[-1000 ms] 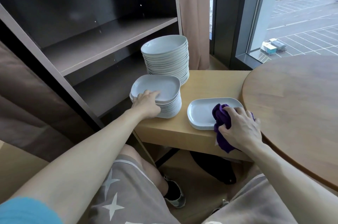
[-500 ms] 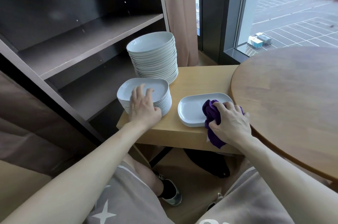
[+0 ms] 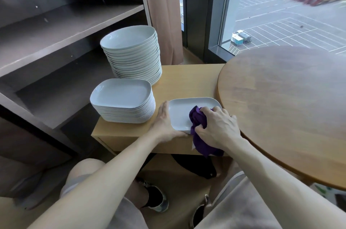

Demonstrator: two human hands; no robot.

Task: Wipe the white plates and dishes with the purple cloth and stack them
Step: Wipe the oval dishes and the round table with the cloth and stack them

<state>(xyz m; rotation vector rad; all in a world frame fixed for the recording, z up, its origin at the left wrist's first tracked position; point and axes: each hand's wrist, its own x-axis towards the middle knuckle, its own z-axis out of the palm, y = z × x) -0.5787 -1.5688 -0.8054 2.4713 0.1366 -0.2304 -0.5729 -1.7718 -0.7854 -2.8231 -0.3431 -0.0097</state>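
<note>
On low wooden table (image 3: 187, 79), left hand (image 3: 164, 126) gripping plate (image 3: 181, 112), right hand (image 3: 217, 129) clutching purple cloth (image 3: 198, 122).

Plates (image 3: 121, 92) white, faint blue-grey cast. Bowls (image 3: 131, 39) white. Cloth (image 3: 198, 122) deep purple. Worktop (image 3: 187, 81) pale yellow wood. Round table (image 3: 288, 101) reddish-brown grain. Shelf (image 3: 65, 26) dark grey-brown. Curtain (image 3: 162, 13) dusty pink. Shorts (image 3: 243, 204) beige.

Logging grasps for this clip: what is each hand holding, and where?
Right hand grips the bunched cloth at its upper part, on the plate. Left hand steadies that plate by its near-left edge.
</note>
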